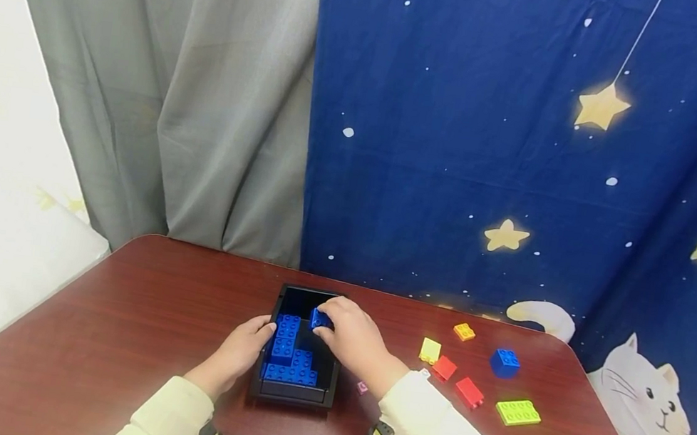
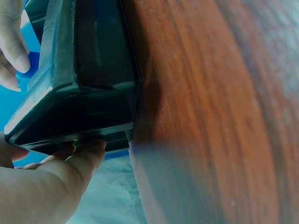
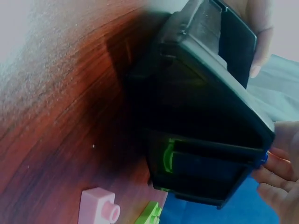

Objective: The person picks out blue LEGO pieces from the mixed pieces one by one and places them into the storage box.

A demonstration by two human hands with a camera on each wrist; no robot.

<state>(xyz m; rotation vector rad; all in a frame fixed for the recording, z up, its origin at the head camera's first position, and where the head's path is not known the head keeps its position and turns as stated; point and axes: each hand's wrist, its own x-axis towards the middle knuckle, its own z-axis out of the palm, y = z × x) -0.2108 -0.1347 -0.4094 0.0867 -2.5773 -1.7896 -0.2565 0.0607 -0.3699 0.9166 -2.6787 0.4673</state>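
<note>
A black box [image 1: 293, 392] stands on the table with several blue toy bricks [image 1: 291, 365] laid along its left side and near end. My left hand [image 1: 239, 349] grips the box's left wall, thumb at the rim; the left wrist view shows its fingers against the outer side. Between thumb and fingers, my right hand [image 1: 353, 333] pinches a blue brick [image 1: 317, 319] over the right part of the box. In the right wrist view, the box wall [image 3: 201, 116] hides most of that brick, and the right fingers [image 3: 275, 172] show at the rim.
Right of the box lie a yellow brick [image 1: 429, 350], red bricks [image 1: 469, 392], an orange brick [image 1: 464, 331], a blue brick [image 1: 505, 363] and a lime brick [image 1: 518, 412]. A pink brick [image 3: 96, 207] sits close beside the box. Curtains [image 1: 242, 126] hang behind the table [image 1: 184, 299].
</note>
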